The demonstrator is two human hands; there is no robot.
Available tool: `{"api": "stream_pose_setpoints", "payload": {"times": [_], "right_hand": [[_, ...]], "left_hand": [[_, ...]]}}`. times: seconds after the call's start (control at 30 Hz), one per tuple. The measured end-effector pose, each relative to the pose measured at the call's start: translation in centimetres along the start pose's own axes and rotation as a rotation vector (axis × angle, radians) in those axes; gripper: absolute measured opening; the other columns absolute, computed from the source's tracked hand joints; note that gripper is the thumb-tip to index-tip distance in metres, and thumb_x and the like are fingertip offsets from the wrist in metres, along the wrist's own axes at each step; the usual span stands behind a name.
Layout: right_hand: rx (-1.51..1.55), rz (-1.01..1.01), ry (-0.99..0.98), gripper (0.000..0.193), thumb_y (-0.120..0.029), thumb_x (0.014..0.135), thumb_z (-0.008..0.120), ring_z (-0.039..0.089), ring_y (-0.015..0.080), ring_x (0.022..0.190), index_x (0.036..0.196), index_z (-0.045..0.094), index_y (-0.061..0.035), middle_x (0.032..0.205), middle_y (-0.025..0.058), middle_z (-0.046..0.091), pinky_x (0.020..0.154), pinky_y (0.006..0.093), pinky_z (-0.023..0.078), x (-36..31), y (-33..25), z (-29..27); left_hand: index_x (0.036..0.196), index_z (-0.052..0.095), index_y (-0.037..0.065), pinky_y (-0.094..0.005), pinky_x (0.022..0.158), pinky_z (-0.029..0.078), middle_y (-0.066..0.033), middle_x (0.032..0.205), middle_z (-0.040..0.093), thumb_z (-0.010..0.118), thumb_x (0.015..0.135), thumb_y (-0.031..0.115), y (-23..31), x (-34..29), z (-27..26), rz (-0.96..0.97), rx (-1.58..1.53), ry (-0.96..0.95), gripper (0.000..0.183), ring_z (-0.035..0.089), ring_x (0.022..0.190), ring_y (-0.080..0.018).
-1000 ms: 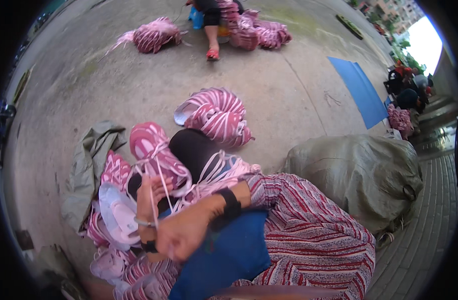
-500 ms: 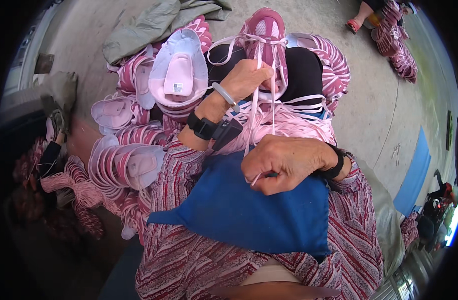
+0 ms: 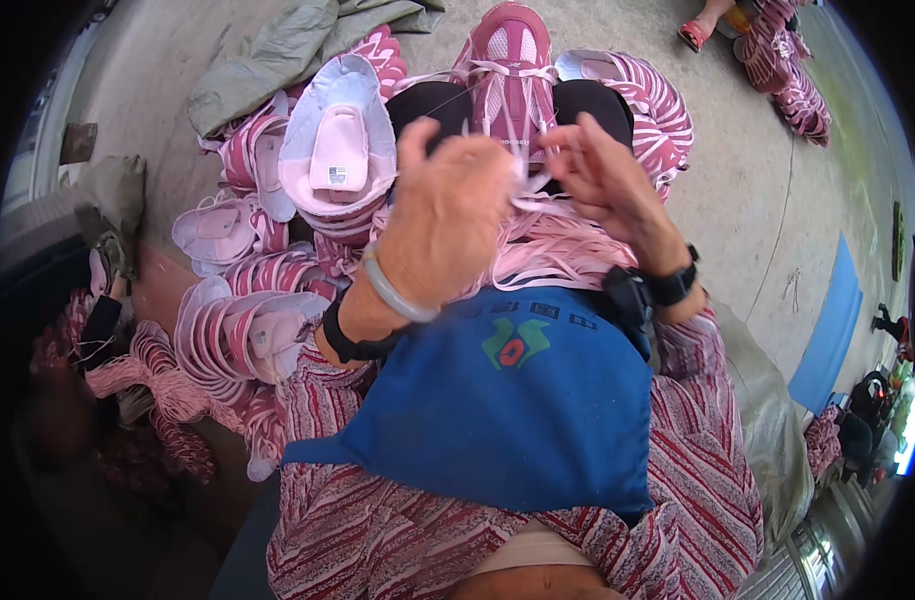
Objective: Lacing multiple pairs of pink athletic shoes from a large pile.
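A pink and dark-pink sneaker upper [image 3: 509, 75] lies between my knees, toe pointing away, with pale pink laces threaded across its front. My left hand [image 3: 457, 205], partly blurred, is held over its near left side, thumb raised apart from the other fingers. Its fingertips are by the loose lace [image 3: 529, 180], and I cannot tell if they grip it. On the other side of the lace is my right hand [image 3: 617, 190], palm turned inward with its fingers stretched and apart. A heap of pink laces [image 3: 557, 245] lies on my lap below both hands, above a blue apron [image 3: 497, 420].
Stacked pink shoe uppers [image 3: 337, 150] stand close on my left, and more striped uppers [image 3: 642, 105] lie beyond my right knee. Bundled pink laces [image 3: 182, 385] are at the lower left. A grey-green cloth [image 3: 267, 70] lies on the concrete floor. Another person's foot in a red sandal [image 3: 693, 36] shows at the far right.
My right hand has moved up and away from my lap, its closed fingers now spread. My left hand has come nearer and turned. The pulled lace strands are no longer stretched between the hands.
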State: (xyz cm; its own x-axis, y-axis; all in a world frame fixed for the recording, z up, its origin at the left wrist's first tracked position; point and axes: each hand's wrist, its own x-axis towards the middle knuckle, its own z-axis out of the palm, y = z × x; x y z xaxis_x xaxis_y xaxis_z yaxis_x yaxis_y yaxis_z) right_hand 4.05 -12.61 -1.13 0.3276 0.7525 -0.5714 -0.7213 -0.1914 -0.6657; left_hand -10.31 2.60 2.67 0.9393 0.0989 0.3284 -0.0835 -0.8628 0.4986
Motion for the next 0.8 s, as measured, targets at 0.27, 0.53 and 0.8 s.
{"api": "stream_pose_setpoints", "payload": {"times": [0.27, 0.53, 0.8], "right_hand": [[0.158, -0.128, -0.201, 0.029, -0.029, 0.095, 0.049, 0.037, 0.0037, 0.047, 0.104, 0.058, -0.0019, 0.063, -0.0024, 0.048, 0.040, 0.0187, 0.030, 4.2, 1.5, 0.9], [-0.668, -0.438, -1.101, 0.014, -0.014, 0.088, 0.049, 0.058, 0.0324, 0.073, 0.087, 0.055, -0.0010, 0.074, 0.0160, 0.055, 0.064, 0.0396, 0.046, -6.0, -1.5, 4.5], [-0.937, -0.447, -1.272, 0.021, -0.019, 0.086, 0.059, 0.059, 0.0320, 0.074, 0.092, 0.056, 0.0003, 0.076, 0.0153, 0.056, 0.064, 0.0380, 0.046, -6.0, -2.2, 6.2]], "left_hand": [[0.094, 0.057, 0.003, -0.0296, 0.066, 0.044, -0.0035, 0.069, 0.062, 0.045, 0.095, 0.016, 1.4, -1.8, 2.0, -0.281, -0.842, -0.590, 0.017, 0.059, 0.070, -0.0176], [0.116, 0.053, -0.006, -0.0299, 0.087, 0.047, -0.0161, 0.111, 0.061, 0.043, 0.099, 0.029, -4.0, 1.5, 2.4, -0.726, -1.224, -0.323, 0.040, 0.062, 0.092, -0.0194], [0.104, 0.056, -0.004, -0.0212, 0.041, 0.033, 0.0034, 0.053, 0.043, 0.041, 0.098, 0.030, -2.6, 2.3, 5.7, -0.705, -1.650, -0.203, 0.037, 0.038, 0.041, -0.0058]]}}
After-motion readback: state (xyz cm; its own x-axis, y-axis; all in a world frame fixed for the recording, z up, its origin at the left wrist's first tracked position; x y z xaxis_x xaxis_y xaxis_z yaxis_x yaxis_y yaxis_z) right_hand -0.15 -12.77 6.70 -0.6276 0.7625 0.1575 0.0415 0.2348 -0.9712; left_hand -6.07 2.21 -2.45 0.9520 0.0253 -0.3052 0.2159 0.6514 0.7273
